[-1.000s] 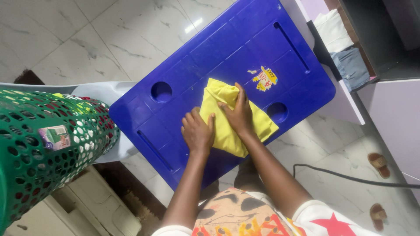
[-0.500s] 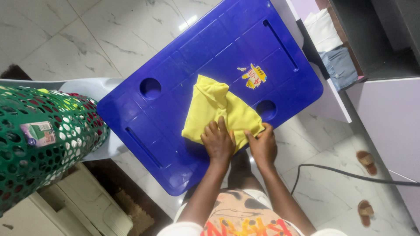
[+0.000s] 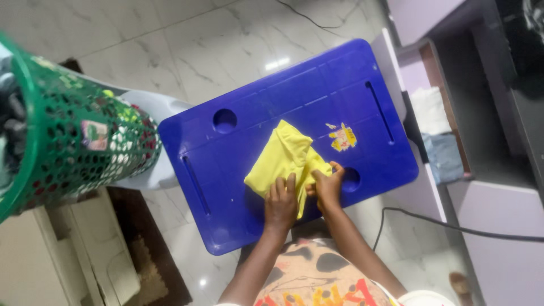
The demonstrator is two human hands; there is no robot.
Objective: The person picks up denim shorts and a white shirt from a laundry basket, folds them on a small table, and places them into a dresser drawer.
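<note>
Your left hand (image 3: 281, 199) presses flat, open, on the yellow cloth (image 3: 281, 160); right hand (image 3: 327, 187) pinches its near-right corner. The cloth's length runs away toward the counter's (image 3: 249, 221) far-left.

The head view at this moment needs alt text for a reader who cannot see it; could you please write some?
Two bare hands fold a yellow garment on a blue plastic table: the left hand presses flat on it, while the right hand pinches its near edge. A green mesh laundry basket stands to the left on a white marble floor.

Bare blue table (image 3: 260, 221) surrounds the yellow cloth (image 3: 283, 156); green basket (image 3: 68, 141) crowds its left.
</note>
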